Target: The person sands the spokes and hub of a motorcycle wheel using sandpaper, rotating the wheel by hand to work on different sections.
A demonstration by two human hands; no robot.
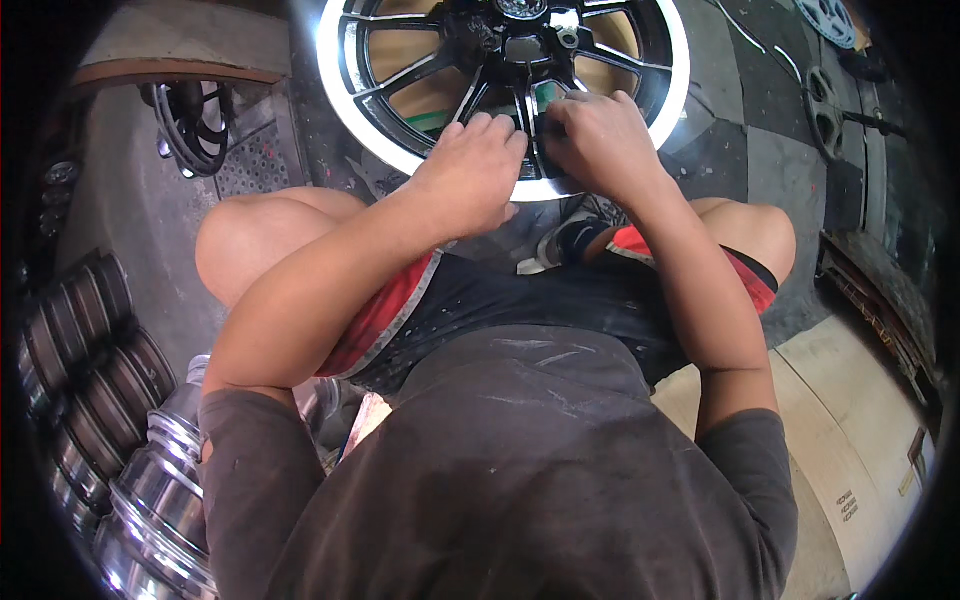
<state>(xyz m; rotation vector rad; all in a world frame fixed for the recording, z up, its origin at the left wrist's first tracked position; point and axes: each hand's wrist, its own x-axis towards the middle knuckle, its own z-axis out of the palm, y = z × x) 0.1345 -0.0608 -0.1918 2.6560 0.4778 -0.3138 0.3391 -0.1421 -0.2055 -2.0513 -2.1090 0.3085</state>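
A black alloy wheel with bright machined spoke edges and a polished lip lies in front of my knees, its top cut off by the view's upper edge. My left hand is wrapped over the near lip, fingers on the spokes and thumb below the edge. My right hand is closed over the spokes just right of it, fingers curled down. What its fingers pinch, if anything, is hidden. A small green patch shows beside those fingers, and brown surface appears through the spoke gaps.
Stacked metal rims stand at my lower left. Dark rings hang or lean at the upper left. More wheels are at the far right. Flattened cardboard lies at my right, beside a dark rack.
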